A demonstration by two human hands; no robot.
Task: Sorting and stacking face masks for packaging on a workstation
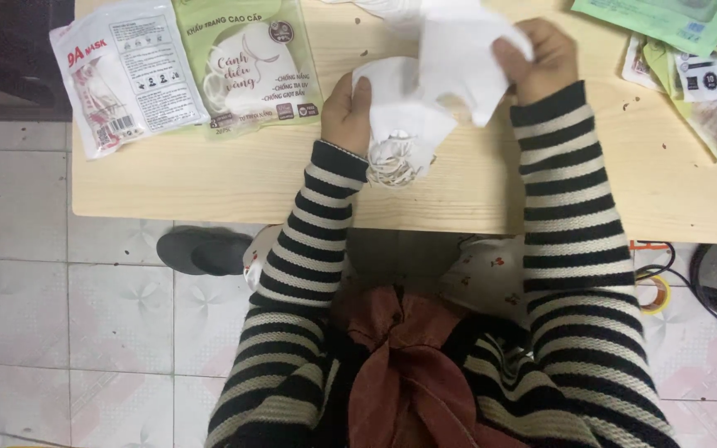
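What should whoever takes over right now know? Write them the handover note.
Left hand: grip shut on a stack of white masks, ear loops hanging at the table's near edge.
Right hand: grip shut on a single white mask, lifted off the stack.
Two sealed mask packets lie far left, more packets far right.
Done: one mask separated. Left: the stack in hand.

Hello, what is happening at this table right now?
A person in a striped sweater holds white face masks over a light wooden table. The left hand grips a bunch of masks with their ear loops hanging down; the right hand lifts a single mask. Two mask packets lie at the left.
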